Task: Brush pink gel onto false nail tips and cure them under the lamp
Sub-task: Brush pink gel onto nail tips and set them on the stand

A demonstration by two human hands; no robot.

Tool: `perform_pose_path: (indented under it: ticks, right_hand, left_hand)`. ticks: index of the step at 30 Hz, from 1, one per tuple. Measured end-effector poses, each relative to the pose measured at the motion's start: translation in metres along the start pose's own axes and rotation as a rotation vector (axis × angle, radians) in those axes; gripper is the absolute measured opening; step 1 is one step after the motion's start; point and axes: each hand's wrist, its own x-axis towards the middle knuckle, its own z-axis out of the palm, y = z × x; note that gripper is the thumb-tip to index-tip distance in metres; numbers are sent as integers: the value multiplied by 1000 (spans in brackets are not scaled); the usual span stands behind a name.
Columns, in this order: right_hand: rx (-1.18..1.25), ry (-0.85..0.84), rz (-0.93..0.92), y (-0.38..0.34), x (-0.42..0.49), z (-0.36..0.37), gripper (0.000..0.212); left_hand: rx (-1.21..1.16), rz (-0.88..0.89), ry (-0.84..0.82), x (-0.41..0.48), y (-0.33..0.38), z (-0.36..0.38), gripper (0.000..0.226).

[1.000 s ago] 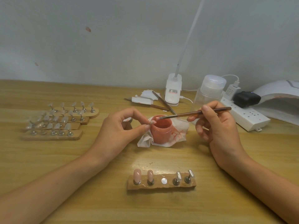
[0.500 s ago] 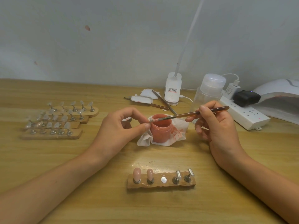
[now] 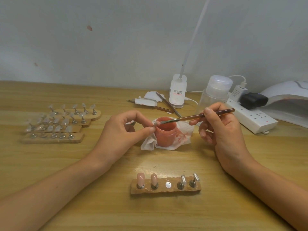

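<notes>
Since a second ago, the brush (image 3: 196, 116) has slid a little to the left. Its soft end now touches the nail tip (image 3: 155, 124), just over the rim of the jar (image 3: 166, 132).

The left hand (image 3: 120, 130) pinches that small clear nail tip between thumb and first finger. The right hand (image 3: 221, 130) has its fingers curled round the thin brown brush, like holding a pencil.

The jar is round and open, with pink gel inside. It stands on a crumpled white tissue (image 3: 182, 136) with pink smears, between the two hands on the wooden surface (image 3: 83, 172).

Near the front lies a rough wooden block (image 3: 166, 190). It carries two shiny pink nails (image 3: 140, 178) on the left, a bare round metal spot in the middle, and two clear tips (image 3: 183, 179) on the right. Far to the left, four more blocks (image 3: 55, 139) lie in rows, with many clear tips on little metal pegs.

Behind the jar lie thin tools (image 3: 168, 104). A clear bottle (image 3: 216, 90) with a white cap stands behind the right hand, partly hidden by it. Beside it lies a white power strip (image 3: 250, 119). The white curved lamp (image 3: 286, 95) sits at the right edge.
</notes>
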Motion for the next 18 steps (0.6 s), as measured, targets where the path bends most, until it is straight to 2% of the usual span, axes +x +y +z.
perform_pose_path:
  ticks: [18]
  right_hand:
    - [3,-3,-26,-1,-1,1,19]
  left_hand:
    - [11,-8,13,0,0,0,8]
